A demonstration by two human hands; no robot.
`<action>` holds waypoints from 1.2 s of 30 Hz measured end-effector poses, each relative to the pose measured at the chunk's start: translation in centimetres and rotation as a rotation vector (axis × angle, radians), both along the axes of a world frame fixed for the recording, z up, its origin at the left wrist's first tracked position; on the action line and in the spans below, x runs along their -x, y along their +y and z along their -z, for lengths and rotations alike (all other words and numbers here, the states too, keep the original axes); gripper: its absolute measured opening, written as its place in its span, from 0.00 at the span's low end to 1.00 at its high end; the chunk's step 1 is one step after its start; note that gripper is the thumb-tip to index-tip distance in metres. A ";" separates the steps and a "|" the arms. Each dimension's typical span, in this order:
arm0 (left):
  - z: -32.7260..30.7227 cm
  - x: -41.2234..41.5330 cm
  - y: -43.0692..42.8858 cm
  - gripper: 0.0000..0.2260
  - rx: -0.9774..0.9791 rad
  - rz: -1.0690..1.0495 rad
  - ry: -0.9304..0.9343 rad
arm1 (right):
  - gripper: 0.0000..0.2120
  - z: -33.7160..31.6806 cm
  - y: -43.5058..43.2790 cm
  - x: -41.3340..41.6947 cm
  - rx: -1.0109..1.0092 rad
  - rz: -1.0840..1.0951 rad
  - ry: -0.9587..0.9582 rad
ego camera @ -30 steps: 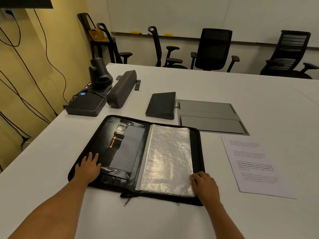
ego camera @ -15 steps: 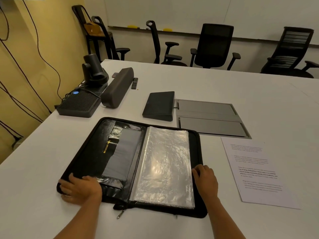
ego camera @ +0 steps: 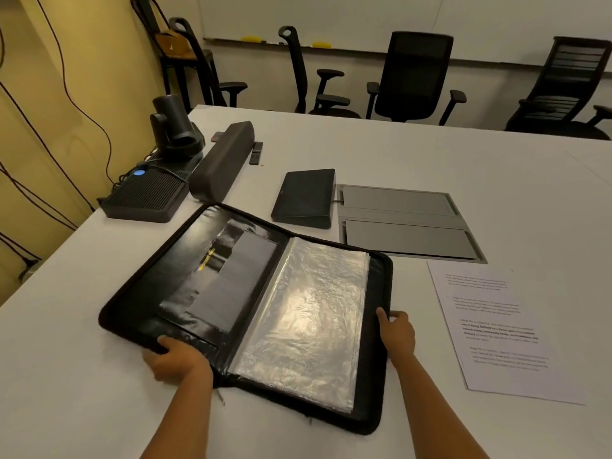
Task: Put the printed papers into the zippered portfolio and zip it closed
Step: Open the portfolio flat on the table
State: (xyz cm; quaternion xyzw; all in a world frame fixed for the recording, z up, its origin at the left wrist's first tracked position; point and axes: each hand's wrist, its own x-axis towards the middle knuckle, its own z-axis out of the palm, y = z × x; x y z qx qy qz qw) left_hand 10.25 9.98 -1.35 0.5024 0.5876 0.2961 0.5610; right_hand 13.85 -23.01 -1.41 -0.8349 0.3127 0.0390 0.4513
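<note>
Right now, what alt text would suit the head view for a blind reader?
The left hand and right hand grip the edges of an open black zippered portfolio on a white table, clear sleeves filling its right half. Printed papers lie to its right, not yet inside.

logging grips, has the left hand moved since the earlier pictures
Yes. The left hand has slid toward the person and toward the spine, from flat on the portfolio's left flap to gripping its near edge.

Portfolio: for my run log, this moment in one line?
portfolio open | left hand grips near edge | right hand grips right edge | papers beside it on table
</note>
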 end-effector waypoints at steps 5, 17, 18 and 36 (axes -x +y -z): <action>-1.2 -0.5 -2.0 0.22 0.106 -0.025 -0.106 | 0.24 0.5 1.3 0.6 0.010 0.060 -0.017; -5.5 -4.8 -0.1 0.19 -0.152 0.214 -0.353 | 0.23 -0.6 1.0 0.3 0.205 0.045 -0.089; -5.7 -5.2 0.0 0.18 -0.140 0.254 -0.377 | 0.23 -0.8 0.9 0.0 0.226 0.029 -0.102; -6.0 -15.3 -2.9 0.15 -0.121 0.870 -0.251 | 0.23 -1.6 -3.8 -7.9 -0.172 0.013 -0.213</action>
